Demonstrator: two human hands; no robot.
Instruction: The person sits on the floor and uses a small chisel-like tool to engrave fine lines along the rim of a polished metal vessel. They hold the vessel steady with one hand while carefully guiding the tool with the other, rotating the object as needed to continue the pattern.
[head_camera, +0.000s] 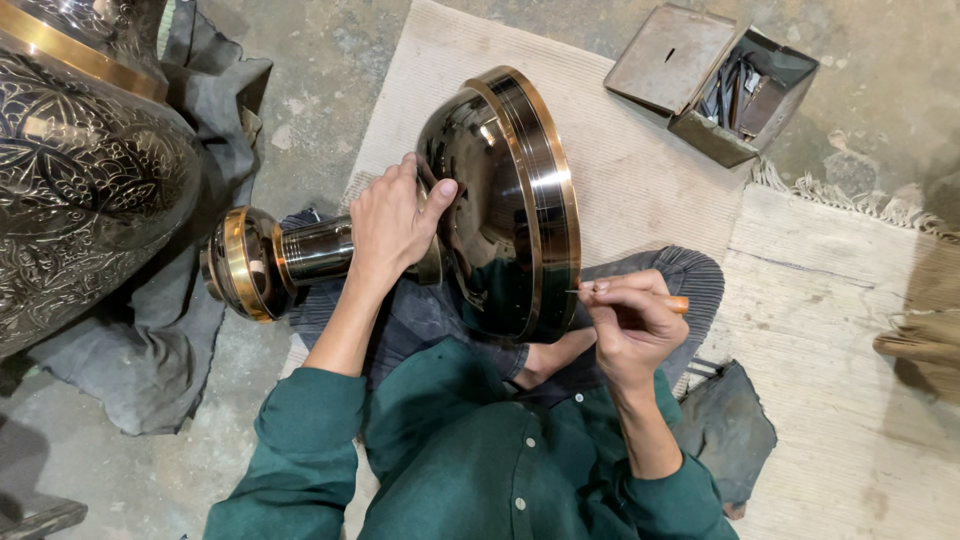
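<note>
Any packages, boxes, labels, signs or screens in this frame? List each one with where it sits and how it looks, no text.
Metal box: upper right, on the concrete floor beside the woven mat; small, rectangular, dull grey-brown, dented; hinged lid laid open flat, with a small slot in it; dark metal tools stand inside.
No labels, signs or screens in view.
</note>
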